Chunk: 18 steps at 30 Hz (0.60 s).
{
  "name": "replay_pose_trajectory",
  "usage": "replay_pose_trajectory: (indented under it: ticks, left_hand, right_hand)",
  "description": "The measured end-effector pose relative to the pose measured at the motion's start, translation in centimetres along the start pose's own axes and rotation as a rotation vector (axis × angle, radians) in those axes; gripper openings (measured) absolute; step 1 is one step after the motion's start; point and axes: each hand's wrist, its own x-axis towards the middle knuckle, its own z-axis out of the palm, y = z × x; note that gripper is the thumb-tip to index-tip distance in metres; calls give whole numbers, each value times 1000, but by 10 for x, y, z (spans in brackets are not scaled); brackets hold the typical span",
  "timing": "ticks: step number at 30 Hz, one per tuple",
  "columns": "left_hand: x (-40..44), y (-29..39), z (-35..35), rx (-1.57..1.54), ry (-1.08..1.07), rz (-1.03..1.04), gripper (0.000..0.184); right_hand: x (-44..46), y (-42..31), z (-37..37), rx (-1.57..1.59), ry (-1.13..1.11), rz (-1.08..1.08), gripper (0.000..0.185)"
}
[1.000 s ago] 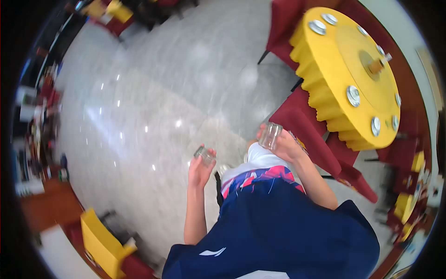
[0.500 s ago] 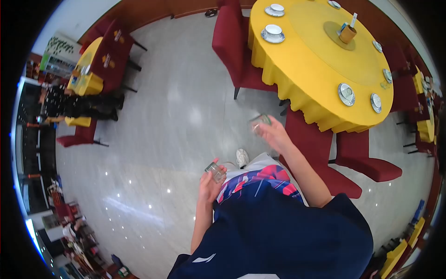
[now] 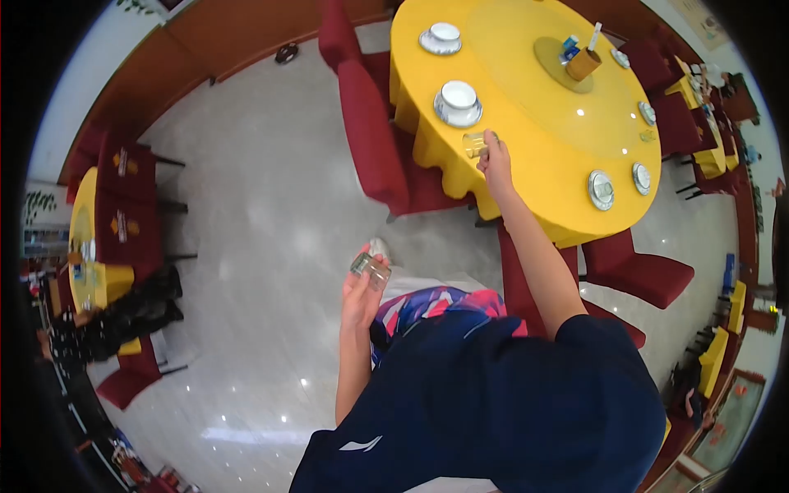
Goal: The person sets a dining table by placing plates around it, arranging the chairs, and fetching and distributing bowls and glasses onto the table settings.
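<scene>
My left hand (image 3: 358,300) is closed around a clear glass (image 3: 374,272) held low, over the floor by my lap. More than one glass may be stacked there; I cannot tell. Stretched forward, my right hand (image 3: 496,164) grips another clear glass (image 3: 474,145) by one end, tilted on its side. That glass is over the near edge of the round table with a yellow tablecloth (image 3: 526,177), just below a white bowl on a patterned plate (image 3: 448,119). Whether it touches the cloth is unclear. A further glass (image 3: 604,191) sits on a plate at the right.
Red chairs (image 3: 370,140) ring the table, one tucked close at its left side. On the turntable stands a brown holder (image 3: 584,64). A person in dark clothes (image 3: 99,329) is by another yellow table at the left. Grey tiled floor (image 3: 263,230) lies between.
My right hand has moved forward with its glass, from above the floor to over the table edge. I am nearer the table. My left hand still holds its glass low.
</scene>
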Motion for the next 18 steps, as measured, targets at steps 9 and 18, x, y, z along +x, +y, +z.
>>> replay_pose_trajectory:
  ticks: [9,18]
  left_hand:
    - [163,103,31,304,-90,-226,57]
    - [290,97,85,666,96,110,61]
  right_hand:
    - [183,-9,23,-1323,115,-513,45]
    - [303,19,2,-1513,-182,-289,47]
